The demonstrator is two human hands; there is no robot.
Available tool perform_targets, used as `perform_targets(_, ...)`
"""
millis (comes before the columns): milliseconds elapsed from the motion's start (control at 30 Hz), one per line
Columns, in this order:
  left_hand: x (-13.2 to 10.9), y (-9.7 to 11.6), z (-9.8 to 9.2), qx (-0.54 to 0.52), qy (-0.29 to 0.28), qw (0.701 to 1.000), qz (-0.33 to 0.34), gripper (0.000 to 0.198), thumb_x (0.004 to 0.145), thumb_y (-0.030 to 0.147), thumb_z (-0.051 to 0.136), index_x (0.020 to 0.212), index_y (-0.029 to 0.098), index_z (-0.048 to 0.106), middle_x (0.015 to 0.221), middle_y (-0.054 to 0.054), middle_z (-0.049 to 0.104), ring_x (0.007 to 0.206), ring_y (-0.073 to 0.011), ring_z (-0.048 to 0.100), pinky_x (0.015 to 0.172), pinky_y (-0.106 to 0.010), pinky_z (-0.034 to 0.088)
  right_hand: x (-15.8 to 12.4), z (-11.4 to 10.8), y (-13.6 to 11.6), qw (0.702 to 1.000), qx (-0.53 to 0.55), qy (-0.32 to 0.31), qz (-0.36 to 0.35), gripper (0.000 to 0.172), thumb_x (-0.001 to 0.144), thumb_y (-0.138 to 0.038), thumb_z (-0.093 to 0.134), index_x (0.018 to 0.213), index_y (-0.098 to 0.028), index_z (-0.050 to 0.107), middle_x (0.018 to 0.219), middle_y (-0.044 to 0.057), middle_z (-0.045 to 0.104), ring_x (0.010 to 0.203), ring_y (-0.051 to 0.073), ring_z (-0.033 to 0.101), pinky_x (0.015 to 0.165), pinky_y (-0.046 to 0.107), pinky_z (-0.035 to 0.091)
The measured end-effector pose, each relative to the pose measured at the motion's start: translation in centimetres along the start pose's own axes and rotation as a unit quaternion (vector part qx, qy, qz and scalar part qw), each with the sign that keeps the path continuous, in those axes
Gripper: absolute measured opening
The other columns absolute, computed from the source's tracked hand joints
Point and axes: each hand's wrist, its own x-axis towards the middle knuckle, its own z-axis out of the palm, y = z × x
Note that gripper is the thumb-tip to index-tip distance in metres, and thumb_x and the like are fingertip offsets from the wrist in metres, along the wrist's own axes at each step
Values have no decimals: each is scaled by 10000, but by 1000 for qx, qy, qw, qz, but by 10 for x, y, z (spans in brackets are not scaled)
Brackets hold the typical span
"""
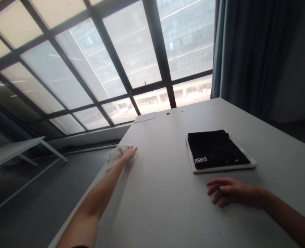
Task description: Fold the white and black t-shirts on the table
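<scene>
At the table's left edge, my left hand (128, 152) is on a crumpled whitish thing (114, 157) that looks like a thin plastic bag. Its fingers seem closed on part of it, and some of it hangs past the edge. My right hand (226, 191) hovers over the tabletop on the right, fingers loosely curled and apart, holding nothing. Just beyond it lies a folded black garment (216, 148) with white lettering, stacked on a folded white cloth (224, 168).
The long white table (157, 193) stretches toward large windows (131, 51). White paper (145, 117) lies at its far left corner, near two small round holes. A dark curtain (242, 55) hangs at right. Another white table (15, 150) stands across the grey floor at left.
</scene>
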Motion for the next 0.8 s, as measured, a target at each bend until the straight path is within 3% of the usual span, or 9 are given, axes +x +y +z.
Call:
perform_targets(67, -17, 13, 23, 18, -19, 999, -35, 445, 922, 436, 528, 1238, 150, 653, 1347, -244, 582, 1307, -530, 446, 921, -729, 402, 0, -1, 0, 1000, 7, 1, -7, 483, 900, -374, 694, 1340, -192, 611, 1297, 166, 637, 1132, 306, 665, 976, 483, 512)
perform_targets(133, -25, 39, 32, 25, -13, 999, -30, 486, 941, 409, 499, 1345, 159, 600, 1483, -251, 458, 1391, -528, 341, 983, -747, 345, 1, -3, 0, 1000, 12, -4, -10, 492, 893, -364, 706, 1339, -184, 606, 1290, 168, 641, 1124, 305, 670, 965, 479, 520)
perform_targets(233, -40, 108, 26, -47, 15, 986, 160, 442, 964, 352, 508, 1371, 198, 584, 1479, -168, 488, 1385, -379, 424, 1099, -568, 375, 0, -3, -3, 1000, 18, -14, -10, 501, 890, -348, 712, 1342, -168, 596, 1292, 176, 639, 1128, 305, 670, 969, 481, 516)
perform_targets(333, -72, 197, 19, -187, -1, 905, 382, 331, 1000, 361, 509, 1270, 239, 658, 1262, -81, 646, 1156, -231, 620, 1056, -356, 460, -1, -1, -5, 1000, 19, -14, -10, 504, 885, -345, 722, 1337, -161, 596, 1289, 179, 638, 1128, 305, 670, 977, 483, 508)
perform_targets(433, -112, 275, 27, -215, -17, 856, 471, 332, 968, 419, 597, 1256, 274, 678, 1232, -59, 649, 1085, -222, 638, 972, -327, 509, -3, 1, -6, 1000, 11, -12, -16, 507, 872, -357, 739, 1319, -161, 606, 1268, 175, 646, 1110, 297, 677, 976, 473, 503)
perform_targets(500, -133, 309, 41, -182, -40, 845, 502, 398, 916, 413, 678, 1286, 269, 671, 1216, -83, 650, 1095, -255, 623, 939, -351, 523, -4, 0, -6, 1000, 6, -15, -22, 504, 873, -355, 738, 1317, -155, 607, 1261, 176, 648, 1109, 295, 678, 979, 469, 498)
perform_targets(633, -141, 330, 64, -200, -96, 848, 481, 163, 908, 259, 662, 1014, 265, 786, 987, -80, 699, 982, -240, 647, 864, -337, 535, -6, -4, -5, 999, 7, -24, -24, 499, 873, -344, 737, 1319, -163, 606, 1245, 159, 660, 1110, 285, 677, 976, 463, 506)
perform_targets(733, -106, 318, 56, -428, -59, 836, 338, 80, 845, 258, 706, 815, 219, 769, 828, -49, 694, 776, -190, 658, 789, -322, 549, -8, -5, -7, 999, 5, -26, -25, 508, 867, -347, 745, 1318, -158, 606, 1249, 163, 656, 1102, 280, 679, 976, 459, 504)
perform_targets(800, -67, 299, 36, -489, -7, 831, 264, 203, 924, 332, 599, 874, 188, 732, 807, -45, 676, 735, -172, 647, 739, -325, 558, -10, -4, -9, 999, 0, -28, -22, 516, 867, -357, 747, 1319, -154, 602, 1259, 169, 649, 1105, 280, 678, 983, 464, 499)
